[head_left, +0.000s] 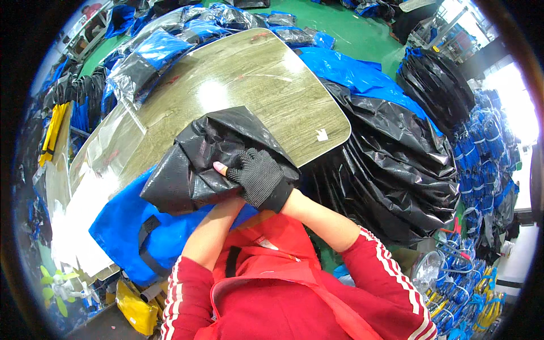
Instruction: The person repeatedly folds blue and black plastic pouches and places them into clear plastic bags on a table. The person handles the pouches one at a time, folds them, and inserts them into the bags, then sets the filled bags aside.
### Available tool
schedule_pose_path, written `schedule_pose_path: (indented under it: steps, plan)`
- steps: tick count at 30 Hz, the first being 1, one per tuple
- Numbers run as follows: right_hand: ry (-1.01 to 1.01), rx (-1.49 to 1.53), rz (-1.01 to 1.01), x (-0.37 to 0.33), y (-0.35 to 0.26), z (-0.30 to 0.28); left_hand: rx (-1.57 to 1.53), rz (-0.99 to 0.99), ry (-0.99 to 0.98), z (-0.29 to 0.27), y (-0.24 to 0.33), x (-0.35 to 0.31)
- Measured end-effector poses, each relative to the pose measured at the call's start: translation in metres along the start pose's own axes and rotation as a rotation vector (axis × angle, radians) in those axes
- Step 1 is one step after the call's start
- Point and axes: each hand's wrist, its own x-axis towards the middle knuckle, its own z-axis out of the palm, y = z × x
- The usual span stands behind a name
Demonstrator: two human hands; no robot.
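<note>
Pressing down on a crumpled black plastic bag [209, 156], the right hand [262, 178], in a black fingerless glove with a bare fingertip showing at its left edge, lies flat over the bundle's near right part, its fingers closed against the plastic. The left hand is hidden under the bundle; only its bare forearm [212, 232] shows, running up from a red sleeve with white stripes to the bag's lower edge, so how that hand grips cannot be told. The bag itself sits at the near edge of a wood-grain table [255, 79], partly over the tabletop and partly hanging off toward the person's chest, folded into thick glossy creases.

Just left of the bag and below the table's near edge lies a blue fabric piece [122, 226] with a dark strap across it. To the right of the table, a large heap of black plastic sheeting [391, 170] spreads out, touching the table's right edge. Beyond that edge, bright blue sheeting [362, 73] lies over the heap. At the table's far left corner, clear-wrapped blue and black bundles [141, 56] are piled. Past the table's far side, a green floor [345, 28] shows. A small white tag [322, 135] sits near the table's right corner.
</note>
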Motion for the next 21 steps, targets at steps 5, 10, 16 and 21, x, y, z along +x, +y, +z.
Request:
schedule_pose_path:
  steps: [5,10,16,21]
  plan:
    - [-0.139,-0.168,-0.030,-0.010,-0.003,0.025,-0.929,0.743,-0.420,-0.067,0.009,-0.101]
    - [-0.358,0.009,-0.059,-0.016,-0.012,0.000,0.056,-0.152,0.219,-0.035,-0.099,-0.115]
    - [-0.153,-0.193,0.174,0.019,0.014,0.008,-0.029,-0.181,0.221,0.024,-0.132,-0.126]
    - [-0.224,-0.228,0.284,0.040,-0.005,0.049,0.005,-0.241,0.140,-0.004,-0.113,-0.116]
